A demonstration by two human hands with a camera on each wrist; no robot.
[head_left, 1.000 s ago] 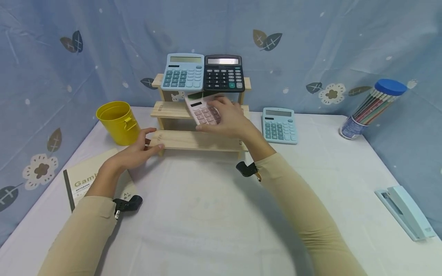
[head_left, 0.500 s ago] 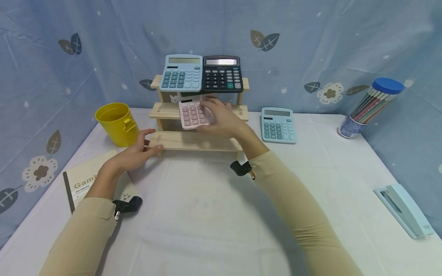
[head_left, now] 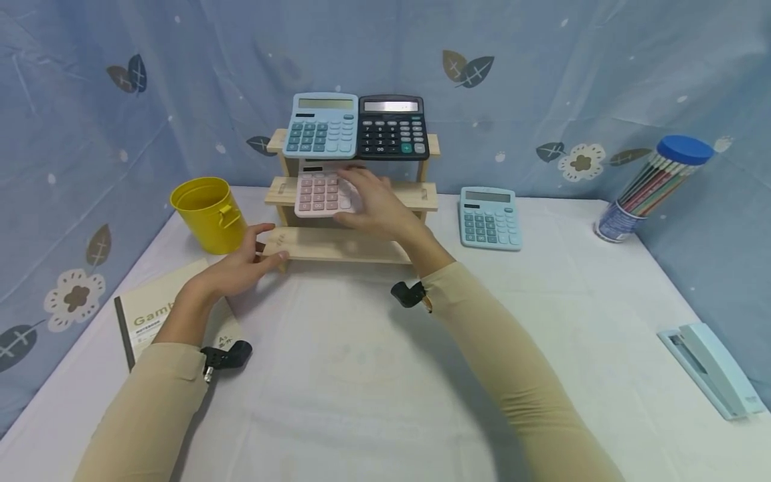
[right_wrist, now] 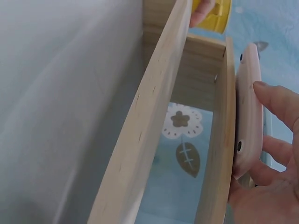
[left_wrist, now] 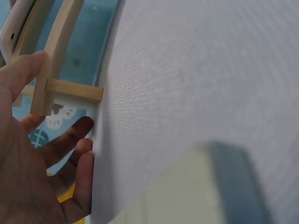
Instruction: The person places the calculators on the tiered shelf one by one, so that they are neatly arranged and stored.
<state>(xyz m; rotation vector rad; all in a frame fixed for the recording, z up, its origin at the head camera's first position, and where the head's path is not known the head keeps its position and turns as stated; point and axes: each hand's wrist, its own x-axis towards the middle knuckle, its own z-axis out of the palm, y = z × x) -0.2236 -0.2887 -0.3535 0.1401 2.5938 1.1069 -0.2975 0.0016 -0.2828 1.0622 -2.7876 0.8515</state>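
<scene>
A wooden three-tier shelf (head_left: 415, 195) stands at the back middle of the table. Its top tier carries a light blue calculator (head_left: 319, 127) and a black calculator (head_left: 391, 127) side by side. A pink calculator (head_left: 318, 194) leans on the left part of the middle tier, and my right hand (head_left: 361, 197) holds its right edge. The right wrist view shows the pink calculator (right_wrist: 247, 107) edge-on against the middle plank, with my right hand (right_wrist: 273, 121) around it. My left hand (head_left: 255, 251) grips the left end of the bottom tier (left_wrist: 56, 42), thumb on top.
A second light blue calculator (head_left: 489, 219) lies right of the shelf. A yellow cup (head_left: 207, 213) stands left of it, with a notebook (head_left: 144, 318) nearer me. A tub of pencils (head_left: 653, 187) leans at the far right, and a pale blue stapler (head_left: 711, 371) lies at the right edge.
My right hand has carried the pink calculator leftward along the middle tier and turned it square to the shelf. My left hand has stayed on the bottom tier.
</scene>
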